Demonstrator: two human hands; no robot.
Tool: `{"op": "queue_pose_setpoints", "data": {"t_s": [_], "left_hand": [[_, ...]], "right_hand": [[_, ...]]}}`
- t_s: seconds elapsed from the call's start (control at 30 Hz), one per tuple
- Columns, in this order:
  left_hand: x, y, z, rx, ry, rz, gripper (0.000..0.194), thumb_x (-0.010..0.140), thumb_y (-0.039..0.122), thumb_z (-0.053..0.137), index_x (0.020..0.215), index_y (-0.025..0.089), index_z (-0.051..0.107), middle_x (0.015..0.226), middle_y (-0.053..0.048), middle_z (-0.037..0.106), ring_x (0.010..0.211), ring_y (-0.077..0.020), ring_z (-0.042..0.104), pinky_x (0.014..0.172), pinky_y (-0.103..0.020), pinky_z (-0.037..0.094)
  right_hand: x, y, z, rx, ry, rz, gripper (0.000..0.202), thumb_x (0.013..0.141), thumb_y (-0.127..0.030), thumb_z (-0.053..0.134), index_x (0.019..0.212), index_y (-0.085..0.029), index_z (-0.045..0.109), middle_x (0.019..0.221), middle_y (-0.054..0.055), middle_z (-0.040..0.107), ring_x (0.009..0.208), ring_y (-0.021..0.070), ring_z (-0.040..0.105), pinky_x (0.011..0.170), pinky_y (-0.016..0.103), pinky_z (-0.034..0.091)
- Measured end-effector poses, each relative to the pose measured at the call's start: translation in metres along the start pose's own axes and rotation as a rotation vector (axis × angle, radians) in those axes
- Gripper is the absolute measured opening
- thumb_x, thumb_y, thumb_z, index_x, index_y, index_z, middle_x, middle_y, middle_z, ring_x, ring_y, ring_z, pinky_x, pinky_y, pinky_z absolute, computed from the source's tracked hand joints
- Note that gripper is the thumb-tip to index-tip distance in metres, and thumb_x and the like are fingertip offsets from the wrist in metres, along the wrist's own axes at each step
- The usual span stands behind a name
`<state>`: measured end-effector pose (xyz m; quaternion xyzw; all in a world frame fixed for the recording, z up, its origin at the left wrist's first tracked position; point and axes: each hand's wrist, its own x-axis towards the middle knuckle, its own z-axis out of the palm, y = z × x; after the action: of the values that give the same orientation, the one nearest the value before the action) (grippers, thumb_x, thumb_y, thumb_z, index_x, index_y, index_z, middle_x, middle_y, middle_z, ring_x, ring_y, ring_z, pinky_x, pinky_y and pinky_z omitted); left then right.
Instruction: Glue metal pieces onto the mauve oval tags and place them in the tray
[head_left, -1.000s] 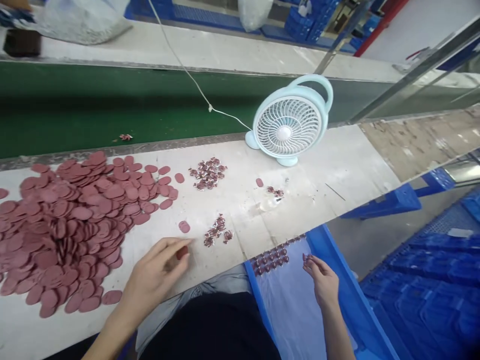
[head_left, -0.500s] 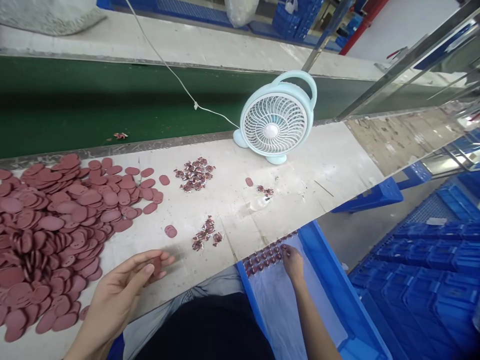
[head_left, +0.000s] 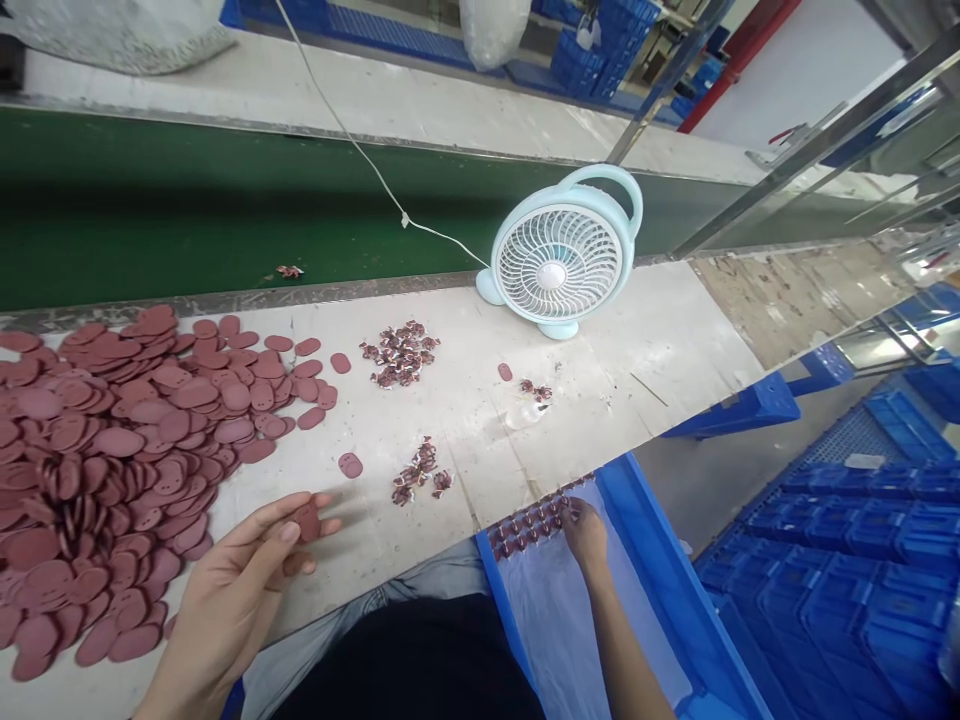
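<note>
My left hand [head_left: 251, 560] is over the near edge of the bench, thumb and fingers closed on a flat reddish-brown oval disc [head_left: 307, 522]. Left of it spreads a large heap of similar oval discs [head_left: 150, 430], some with small holes. My right hand [head_left: 585, 535] reaches into a blue tray [head_left: 667, 580] lined with a white sheet [head_left: 570, 610]. Its fingers are pinched at the end of the rows of small dark red-brown pieces [head_left: 525, 528]; what lies between the fingertips is too small to make out. Small clusters of brown-and-white pieces [head_left: 401, 352] lie on the bench.
A light-blue fan [head_left: 562, 262] stands at the bench's back edge, its white cable [head_left: 360, 150] running up left. A small clear bottle [head_left: 525, 413] lies on the bench [head_left: 645, 330]. Behind is a green belt [head_left: 187, 210]. Stacked blue crates [head_left: 847, 530] are at the right.
The disc in my left hand has turned and shows more of its face. My right hand stays at the rows in the tray, shifted slightly. The camera view has moved a little.
</note>
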<state>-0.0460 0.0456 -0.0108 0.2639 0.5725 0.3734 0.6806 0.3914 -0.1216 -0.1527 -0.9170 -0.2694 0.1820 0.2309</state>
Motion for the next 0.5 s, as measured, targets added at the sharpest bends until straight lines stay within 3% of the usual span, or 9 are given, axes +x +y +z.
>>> {"op": "queue_pose_setpoints", "data": {"t_s": [0.17,0.23,0.3,0.33,0.4,0.5], "left_hand": [[-0.007,-0.004,-0.005,-0.163,0.038,-0.023,0.031,0.071,0.033,0.085,0.099,0.026,0.074,0.098,-0.001,0.08,0.09,-0.0243,0.076,0.066,-0.024,0.061],[-0.012,-0.005,-0.003,-0.222,0.037,-0.049,0.032,0.068,0.033,0.086,0.097,0.024,0.075,0.097,-0.003,0.08,0.087,-0.0255,0.076,0.063,-0.027,0.061],[-0.016,-0.005,0.003,-0.279,0.081,-0.032,0.037,0.067,0.035,0.087,0.101,0.024,0.075,0.1,-0.006,0.079,0.082,-0.0248,0.076,0.052,-0.025,0.057],[-0.018,-0.005,0.006,-0.3,0.095,-0.019,0.039,0.067,0.036,0.087,0.102,0.023,0.076,0.102,-0.008,0.079,0.078,-0.0236,0.075,0.049,-0.024,0.054],[-0.02,-0.004,0.012,-0.334,0.103,0.001,0.04,0.066,0.038,0.087,0.101,0.022,0.077,0.103,-0.01,0.08,0.074,-0.0212,0.074,0.048,-0.022,0.052],[-0.022,-0.003,0.015,-0.365,0.096,0.025,0.04,0.064,0.04,0.088,0.097,0.02,0.078,0.1,-0.012,0.08,0.07,-0.02,0.072,0.048,-0.022,0.05]], "right_hand": [[-0.027,-0.067,-0.044,0.144,0.167,-0.077,0.036,0.08,-0.06,0.065,0.077,-0.024,0.069,0.073,0.011,0.072,0.069,0.0306,0.068,0.067,0.045,0.055],[-0.049,-0.11,-0.057,0.23,0.201,-0.162,0.032,0.083,-0.059,0.062,0.079,-0.027,0.067,0.069,0.009,0.069,0.064,0.031,0.066,0.061,0.047,0.053],[-0.073,-0.164,-0.061,0.344,0.153,-0.294,0.027,0.087,-0.056,0.059,0.075,-0.033,0.064,0.064,0.005,0.066,0.055,0.0267,0.062,0.054,0.043,0.052],[-0.084,-0.195,-0.058,0.409,0.065,-0.388,0.027,0.089,-0.054,0.057,0.074,-0.034,0.063,0.063,0.003,0.066,0.051,0.0243,0.06,0.049,0.04,0.051],[-0.096,-0.265,-0.04,0.395,-0.362,-0.729,0.023,0.095,-0.046,0.053,0.084,-0.03,0.066,0.068,0.003,0.07,0.058,0.0232,0.066,0.05,0.035,0.054],[-0.086,-0.379,0.014,0.326,-0.475,-0.917,0.02,0.098,-0.038,0.054,0.096,-0.026,0.069,0.09,0.001,0.075,0.082,0.0197,0.072,0.077,0.033,0.059]]}}
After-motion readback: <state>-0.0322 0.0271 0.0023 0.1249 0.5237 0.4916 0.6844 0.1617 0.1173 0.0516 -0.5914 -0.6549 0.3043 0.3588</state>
